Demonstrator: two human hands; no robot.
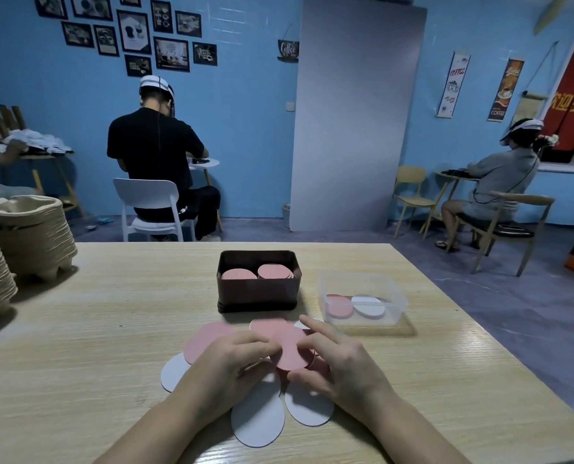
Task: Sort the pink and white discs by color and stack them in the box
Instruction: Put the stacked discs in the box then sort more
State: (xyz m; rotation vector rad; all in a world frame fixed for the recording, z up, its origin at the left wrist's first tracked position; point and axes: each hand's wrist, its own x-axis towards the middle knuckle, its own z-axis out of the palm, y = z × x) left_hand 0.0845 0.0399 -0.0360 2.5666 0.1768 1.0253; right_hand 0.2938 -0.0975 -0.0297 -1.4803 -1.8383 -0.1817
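Entry, table (111, 329) contents, bearings taken from my hands. Left hand (232, 360): fingers curled, pinching the nine o'clock edge of the top pink disc (290, 349). Right hand (339, 360): fingers and thumb pinching its three o'clock edge. Loose pile beneath: pink discs, three sure, being the held one, one at ten o'clock (205, 339) and one at twelve (265, 324), with a possible fourth hidden under my right fingers. White discs: three plain, at eight (175, 371), six (259, 420) and five o'clock (309, 406), plus a sliver at one o'clock (304, 324). Dark tin box (259, 296), twelve o'clock: two pink stacks, left (238, 274) and right (275, 271); discs per stack not countable. Clear plastic tub (359, 283), two o'clock: one pink disc and one white disc showing. Pulp tray stacks (28, 229), ten o'clock: two. Hazards, as I judge them: the pile is fanned and overlapping, so lifting may drag a neighbour off or carry a clinging white disc into a pink stack. Both stacks in the box are pink, so whites may lack a place.
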